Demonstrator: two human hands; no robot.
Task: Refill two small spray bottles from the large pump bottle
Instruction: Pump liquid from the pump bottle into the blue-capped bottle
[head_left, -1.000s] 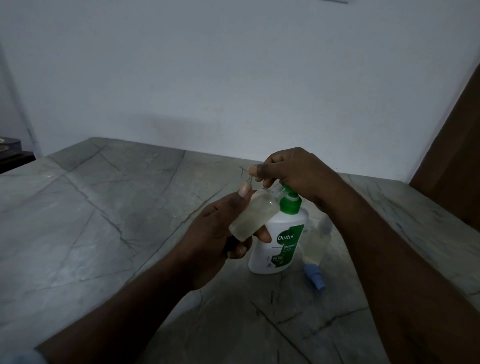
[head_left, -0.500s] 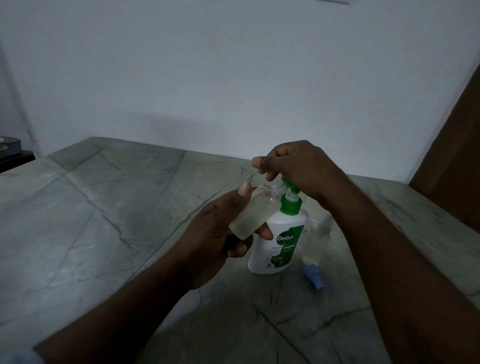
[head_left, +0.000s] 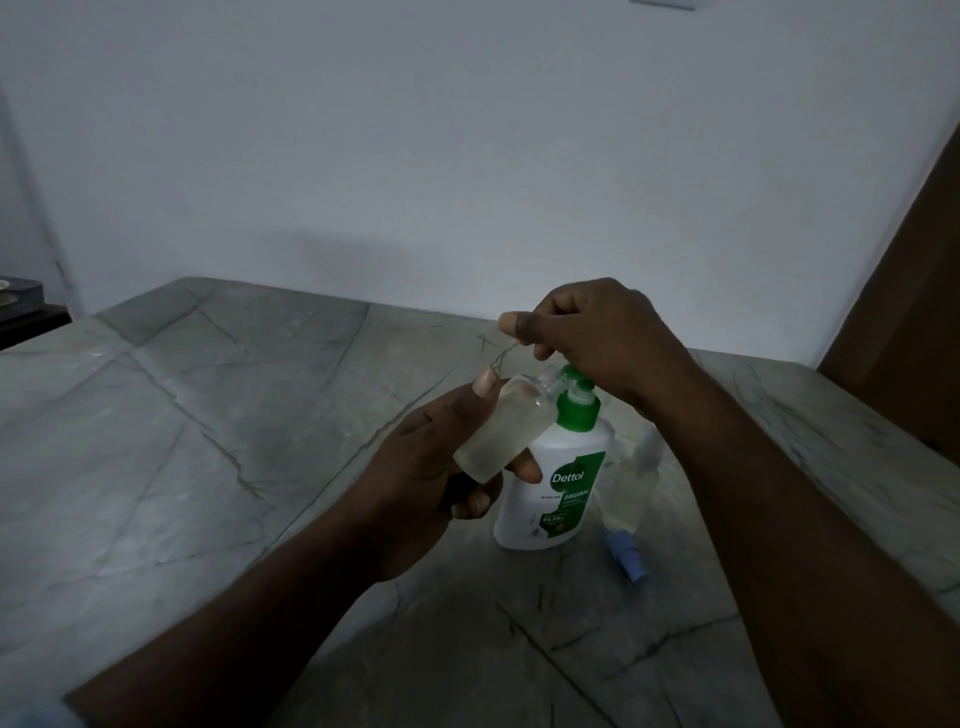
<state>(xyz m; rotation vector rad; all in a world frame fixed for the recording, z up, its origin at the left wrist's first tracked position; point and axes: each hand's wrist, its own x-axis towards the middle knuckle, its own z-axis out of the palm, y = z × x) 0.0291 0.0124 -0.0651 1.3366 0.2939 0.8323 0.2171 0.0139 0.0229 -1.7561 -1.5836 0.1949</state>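
Left hand (head_left: 441, 467) grips a small clear bottle (head_left: 501, 431), mostly full, tilted under the white-and-green pump bottle (head_left: 556, 488)'s spout; right hand (head_left: 597, 338) curls over the pump. The second clear bottle (head_left: 631, 483), right, also holds liquid; its cap looks off.

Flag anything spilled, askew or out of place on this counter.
No spill shows. One oddity: a blue spray cap lies on its side on the stone counter, off its bottle, beside the uncapped small bottle standing right of the Dettol pump bottle.
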